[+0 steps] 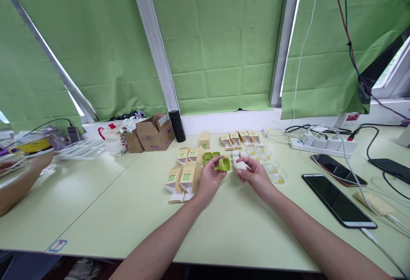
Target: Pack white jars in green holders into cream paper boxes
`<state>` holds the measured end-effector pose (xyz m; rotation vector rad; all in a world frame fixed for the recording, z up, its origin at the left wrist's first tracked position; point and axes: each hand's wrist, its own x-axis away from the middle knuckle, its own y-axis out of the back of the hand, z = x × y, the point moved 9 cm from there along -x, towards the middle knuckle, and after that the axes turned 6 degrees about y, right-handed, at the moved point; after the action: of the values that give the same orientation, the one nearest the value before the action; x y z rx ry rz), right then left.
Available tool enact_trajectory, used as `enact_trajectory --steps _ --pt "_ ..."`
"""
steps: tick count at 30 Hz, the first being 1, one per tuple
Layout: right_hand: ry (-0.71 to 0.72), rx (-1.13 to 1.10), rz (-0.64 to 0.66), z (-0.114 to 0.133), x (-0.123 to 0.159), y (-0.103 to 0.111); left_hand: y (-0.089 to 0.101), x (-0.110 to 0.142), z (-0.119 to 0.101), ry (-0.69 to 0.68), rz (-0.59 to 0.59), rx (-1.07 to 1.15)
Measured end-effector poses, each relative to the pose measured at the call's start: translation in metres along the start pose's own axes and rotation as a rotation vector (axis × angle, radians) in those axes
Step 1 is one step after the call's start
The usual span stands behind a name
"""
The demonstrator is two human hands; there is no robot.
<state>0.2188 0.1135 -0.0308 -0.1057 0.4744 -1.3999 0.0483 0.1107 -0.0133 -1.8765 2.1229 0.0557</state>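
Note:
My left hand (209,179) is closed on a small green plastic case (224,164), held just above the pale green table (121,211). My right hand (253,173) pinches a small white block (241,165) right beside the case. Two more green pieces (211,156) lie on the table behind my left hand. Small tan cartons with green labels (184,173) stand in a group to the left of my hands. Several more open cartons (240,139) sit in a row further back. Clear plastic trays (272,167) lie to the right of my right hand.
Brown cardboard boxes (155,132) and a black cylinder (177,125) stand at the back. A white power strip (323,143) with cables and three phones (338,199) lie at the right. Another person's arm (19,182) reaches over the table's left end.

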Motion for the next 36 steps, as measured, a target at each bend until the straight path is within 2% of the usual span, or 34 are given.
enact_trajectory --steps 8,14,22,36 --pt "-0.094 -0.105 0.011 0.0 0.002 -0.003 0.006 -0.003 0.006 0.006 -0.044 -0.008" --pt "-0.015 -0.114 0.001 0.006 0.0 -0.003 0.006 -0.004 0.007 0.008 -0.041 0.004" --pt "0.023 -0.048 -0.058 0.005 -0.001 0.002 0.0 0.002 0.002 0.014 -0.021 -0.033" --pt "0.093 0.102 -0.004 0.011 -0.002 -0.005 -0.006 0.011 -0.004 -0.05 -0.017 -0.197"
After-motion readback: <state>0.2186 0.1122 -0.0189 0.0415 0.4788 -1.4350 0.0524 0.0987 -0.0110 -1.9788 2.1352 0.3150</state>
